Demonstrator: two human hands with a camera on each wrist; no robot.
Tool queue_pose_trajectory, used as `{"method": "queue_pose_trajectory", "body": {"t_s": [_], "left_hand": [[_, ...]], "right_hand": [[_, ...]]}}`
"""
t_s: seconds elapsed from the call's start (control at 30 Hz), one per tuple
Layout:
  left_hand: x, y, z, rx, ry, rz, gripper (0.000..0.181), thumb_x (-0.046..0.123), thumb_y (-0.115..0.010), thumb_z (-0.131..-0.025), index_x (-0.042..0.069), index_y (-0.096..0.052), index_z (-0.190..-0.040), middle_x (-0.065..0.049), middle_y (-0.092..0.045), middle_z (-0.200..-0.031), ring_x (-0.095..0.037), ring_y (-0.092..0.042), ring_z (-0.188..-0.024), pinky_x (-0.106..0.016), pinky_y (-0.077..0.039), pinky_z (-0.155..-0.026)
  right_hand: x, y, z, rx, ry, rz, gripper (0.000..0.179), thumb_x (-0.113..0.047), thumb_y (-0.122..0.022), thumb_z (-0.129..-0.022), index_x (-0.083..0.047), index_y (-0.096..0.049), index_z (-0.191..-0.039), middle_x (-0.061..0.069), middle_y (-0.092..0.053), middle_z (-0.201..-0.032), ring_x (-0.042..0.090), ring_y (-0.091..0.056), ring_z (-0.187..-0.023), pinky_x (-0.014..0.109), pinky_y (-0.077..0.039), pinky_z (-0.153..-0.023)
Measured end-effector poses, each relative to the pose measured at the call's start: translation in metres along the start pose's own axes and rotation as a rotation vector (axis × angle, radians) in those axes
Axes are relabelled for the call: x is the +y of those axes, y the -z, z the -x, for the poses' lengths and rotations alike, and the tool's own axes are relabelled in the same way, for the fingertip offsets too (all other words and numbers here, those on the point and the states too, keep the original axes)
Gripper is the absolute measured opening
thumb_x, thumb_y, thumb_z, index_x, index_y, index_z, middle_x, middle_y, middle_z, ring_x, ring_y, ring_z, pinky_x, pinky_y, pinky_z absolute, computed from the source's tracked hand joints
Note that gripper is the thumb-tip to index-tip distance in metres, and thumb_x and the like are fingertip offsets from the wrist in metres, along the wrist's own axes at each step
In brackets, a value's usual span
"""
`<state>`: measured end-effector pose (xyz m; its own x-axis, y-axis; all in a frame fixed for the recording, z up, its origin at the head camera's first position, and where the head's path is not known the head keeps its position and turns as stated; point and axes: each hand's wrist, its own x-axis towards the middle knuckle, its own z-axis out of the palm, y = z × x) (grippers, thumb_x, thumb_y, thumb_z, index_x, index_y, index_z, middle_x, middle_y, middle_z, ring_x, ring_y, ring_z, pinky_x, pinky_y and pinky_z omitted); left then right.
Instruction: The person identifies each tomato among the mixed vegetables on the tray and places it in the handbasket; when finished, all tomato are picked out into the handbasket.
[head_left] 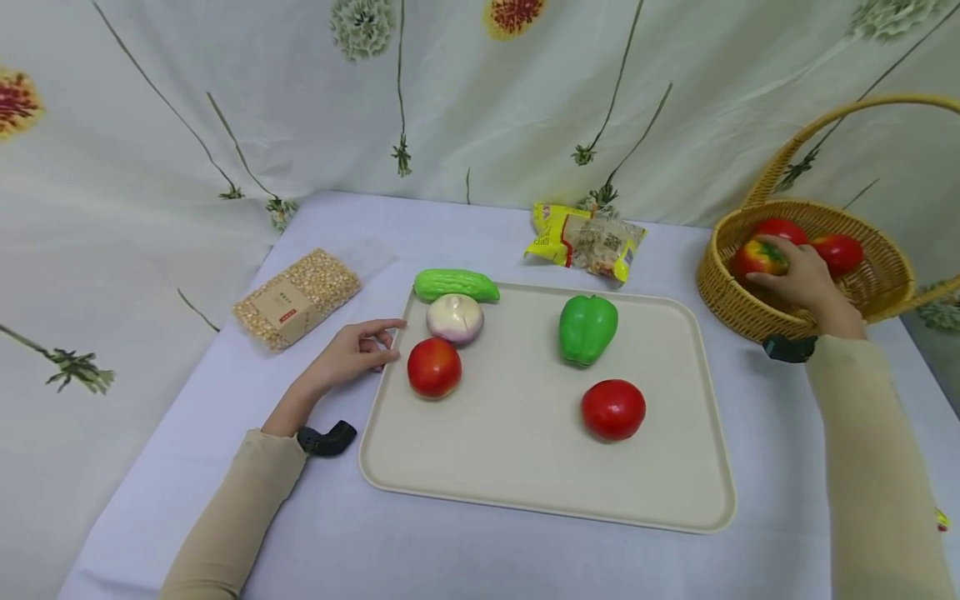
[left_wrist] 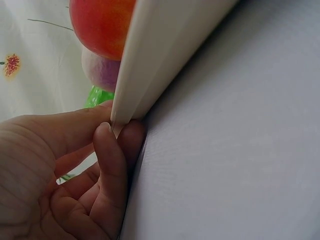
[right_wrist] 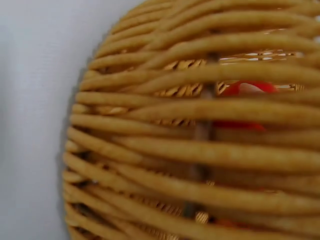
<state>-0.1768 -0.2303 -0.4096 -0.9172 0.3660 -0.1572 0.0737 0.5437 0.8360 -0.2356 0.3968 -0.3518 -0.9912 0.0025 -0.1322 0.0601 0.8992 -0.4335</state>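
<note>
At the tray's left edge, my left hand [head_left: 351,354] pinches the rim of the beige tray [head_left: 525,479]; in the left wrist view, the fingers [left_wrist: 111,165] lie at the rim's outer side and under it. My right hand [head_left: 806,283] reaches into the wicker basket [head_left: 723,292] and grips a red-and-yellow fruit with a green top [head_left: 759,260]. Two more red fruits lie in the basket, one behind [head_left: 782,229] and one to the right [head_left: 838,253]. Woven basket wall [right_wrist: 200,110] fills most of the right wrist view and hides the hand there.
On the tray lie a green cucumber-like vegetable [head_left: 455,285], a white-and-purple onion [head_left: 455,318], a red-orange fruit [head_left: 434,368], a green bell pepper [head_left: 588,330] and a red tomato [head_left: 613,410]. Beyond it are a bag of corn kernels [head_left: 300,296] and a yellow snack packet [head_left: 585,242].
</note>
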Motion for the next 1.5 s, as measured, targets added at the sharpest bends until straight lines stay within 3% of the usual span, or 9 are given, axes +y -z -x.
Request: {"method": "queue_pose_trajectory", "body": {"t_s": [0.2,0.37,0.6,0.83,0.97,1.1,1.17,1.33,1.5], "left_hand": [[0.001,-0.002,-0.001,-0.002,0.003,-0.001,0.048,0.013,-0.064,-0.087,0.005,-0.05,-0.133,-0.016,-0.054,-0.097,-0.003,-0.049,-0.057,-0.016,-0.05,-0.06],[-0.001,-0.001,0.0,0.0,0.004,0.001,0.048,0.013,-0.064,-0.088,0.005,-0.05,-0.133,-0.016,-0.054,-0.097,-0.004,-0.048,-0.057,-0.016,-0.05,-0.06],[-0.001,-0.001,0.002,0.001,0.01,0.014,0.049,0.013,-0.065,-0.087,0.005,-0.05,-0.133,-0.015,-0.052,-0.097,-0.003,-0.048,-0.057,-0.017,-0.051,-0.06],[-0.001,0.0,0.002,-0.001,0.01,0.016,0.049,0.013,-0.064,-0.088,0.005,-0.049,-0.134,-0.015,-0.052,-0.097,-0.003,-0.048,-0.056,-0.017,-0.051,-0.06],[0.001,0.0,0.002,-0.002,0.012,0.006,0.049,0.014,-0.064,-0.088,0.006,-0.049,-0.134,-0.015,-0.052,-0.097,-0.003,-0.047,-0.057,-0.017,-0.05,-0.06],[0.002,0.0,0.002,-0.003,0.013,-0.003,0.049,0.015,-0.064,-0.088,0.006,-0.049,-0.134,-0.015,-0.052,-0.097,-0.003,-0.047,-0.057,-0.016,-0.05,-0.06],[0.003,0.001,0.001,-0.004,0.013,-0.007,0.049,0.015,-0.064,-0.088,0.006,-0.049,-0.134,-0.015,-0.052,-0.097,-0.004,-0.047,-0.057,-0.016,-0.05,-0.06],[0.003,0.001,0.001,-0.003,0.018,-0.011,0.049,0.016,-0.064,-0.088,0.007,-0.049,-0.134,-0.014,-0.052,-0.097,-0.004,-0.048,-0.058,-0.017,-0.05,-0.06],[0.002,0.0,0.0,0.002,0.011,0.0,0.049,0.014,-0.064,-0.087,0.005,-0.049,-0.133,-0.015,-0.052,-0.097,-0.002,-0.048,-0.057,-0.017,-0.05,-0.06]], "right_hand": [[-0.001,0.002,0.01,-0.019,-0.076,-0.006,0.087,-0.044,-0.056,-0.089,-0.018,-0.001,-0.151,0.042,-0.006,-0.141,0.059,-0.02,-0.12,0.076,-0.028,-0.093],[-0.008,0.005,0.024,0.067,-0.026,-0.005,0.082,-0.04,-0.053,-0.092,-0.014,-0.003,-0.151,0.041,-0.004,-0.144,0.059,-0.021,-0.122,0.076,-0.027,-0.093],[-0.023,-0.004,0.045,0.253,0.07,-0.012,0.062,-0.02,-0.051,-0.095,-0.006,-0.021,-0.148,0.037,-0.022,-0.141,0.053,-0.027,-0.121,0.071,-0.03,-0.096],[-0.036,-0.018,0.066,0.419,0.17,-0.039,0.053,-0.008,-0.052,-0.091,-0.002,-0.037,-0.141,0.032,-0.039,-0.13,0.047,-0.038,-0.109,0.063,-0.034,-0.088],[-0.046,-0.025,0.077,0.497,0.29,-0.029,0.049,-0.003,-0.056,-0.088,0.0,-0.043,-0.135,0.03,-0.046,-0.121,0.043,-0.044,-0.101,0.047,-0.036,-0.081],[-0.058,-0.032,0.089,0.556,0.415,-0.008,0.047,0.002,-0.061,-0.083,0.001,-0.048,-0.129,0.027,-0.051,-0.113,0.035,-0.05,-0.09,0.013,-0.033,-0.076],[-0.064,-0.035,0.093,0.577,0.474,-0.003,0.047,0.006,-0.063,-0.08,0.002,-0.051,-0.126,0.025,-0.053,-0.108,0.029,-0.051,-0.085,0.002,-0.029,-0.072],[-0.078,-0.048,0.103,0.574,0.579,-0.013,0.048,0.01,-0.065,-0.075,0.002,-0.054,-0.122,0.02,-0.057,-0.103,0.021,-0.048,-0.081,-0.002,-0.03,-0.073],[-0.093,-0.063,0.114,0.505,0.637,-0.014,0.051,0.007,-0.068,-0.074,-0.002,-0.055,-0.123,0.016,-0.058,-0.107,0.018,-0.051,-0.085,-0.005,-0.032,-0.077]]}}
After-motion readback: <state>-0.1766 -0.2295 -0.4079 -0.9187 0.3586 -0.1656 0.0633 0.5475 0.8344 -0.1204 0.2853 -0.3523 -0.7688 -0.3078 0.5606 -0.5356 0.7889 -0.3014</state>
